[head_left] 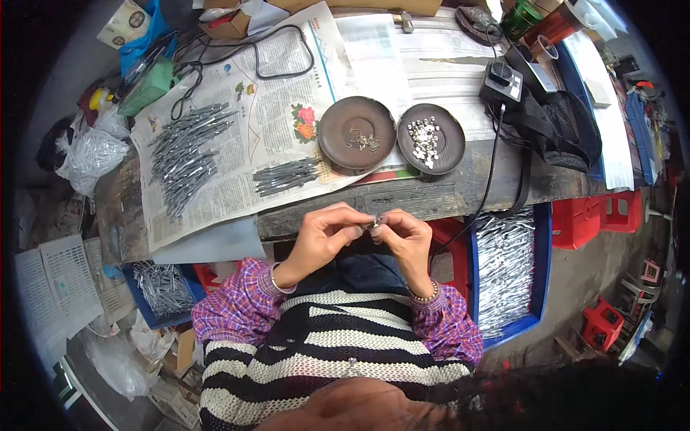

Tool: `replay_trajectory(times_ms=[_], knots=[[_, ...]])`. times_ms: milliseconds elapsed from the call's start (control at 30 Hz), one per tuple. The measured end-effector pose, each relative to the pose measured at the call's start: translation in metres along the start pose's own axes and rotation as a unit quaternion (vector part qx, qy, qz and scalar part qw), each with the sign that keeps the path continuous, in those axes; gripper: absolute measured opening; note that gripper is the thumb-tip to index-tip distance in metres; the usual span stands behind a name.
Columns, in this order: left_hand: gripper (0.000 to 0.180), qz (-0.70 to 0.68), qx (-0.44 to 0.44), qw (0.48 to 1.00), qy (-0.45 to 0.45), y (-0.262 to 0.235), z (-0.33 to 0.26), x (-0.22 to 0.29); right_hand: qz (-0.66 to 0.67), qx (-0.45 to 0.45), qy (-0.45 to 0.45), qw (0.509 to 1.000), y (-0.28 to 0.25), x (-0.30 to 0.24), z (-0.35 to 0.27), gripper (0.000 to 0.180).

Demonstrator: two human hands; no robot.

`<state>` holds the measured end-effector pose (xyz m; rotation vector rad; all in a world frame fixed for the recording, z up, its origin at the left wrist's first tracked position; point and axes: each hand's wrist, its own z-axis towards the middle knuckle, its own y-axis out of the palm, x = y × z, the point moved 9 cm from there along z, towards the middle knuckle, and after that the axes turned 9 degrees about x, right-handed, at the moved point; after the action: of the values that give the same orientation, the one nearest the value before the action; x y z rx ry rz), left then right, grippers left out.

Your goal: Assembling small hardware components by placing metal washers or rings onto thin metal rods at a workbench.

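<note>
My left hand (325, 235) and my right hand (405, 241) meet fingertip to fingertip just off the table's front edge. Pinched between them is a small silvery metal piece (376, 223), mostly covered by the fingers. Beyond the hands, a dark round dish (334, 147) holds small thin metal pins (365, 141). Touching or nearly touching it, a second dark dish (454, 147) holds small shiny round pieces (424, 136). Slim grey metal rods (286, 177) lie in a short row on newspaper (277, 93), with a larger heap of rods (188, 154) farther left.
A worn wooden table (431, 197) spans the front. Blue bins of metal rods stand below, one right (543, 287) and one left (144, 305). A black adapter (501, 82) trails a cable over the edge near a black mesh bag (564, 129). Red stools (575, 219) stand at right.
</note>
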<state>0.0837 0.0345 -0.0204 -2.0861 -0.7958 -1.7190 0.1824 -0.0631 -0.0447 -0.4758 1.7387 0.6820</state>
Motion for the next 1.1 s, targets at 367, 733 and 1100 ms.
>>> replay_trajectory(times_ms=[367,733,1100], knots=[[0.019,0.144,0.069,0.967,0.197,-0.002,-0.002,0.033,0.038,-0.006,0.026,0.999,0.006,-0.003,-0.001,0.005],[0.022,0.126,0.078,0.97,0.195,-0.004,-0.004,0.03,0.072,-0.016,0.058,0.996,0.011,0.006,-0.005,0.013],[0.021,0.107,0.071,0.978,0.166,-0.005,-0.001,0.027,0.003,-0.015,-0.012,1.0,0.009,-0.003,-0.001,0.008]])
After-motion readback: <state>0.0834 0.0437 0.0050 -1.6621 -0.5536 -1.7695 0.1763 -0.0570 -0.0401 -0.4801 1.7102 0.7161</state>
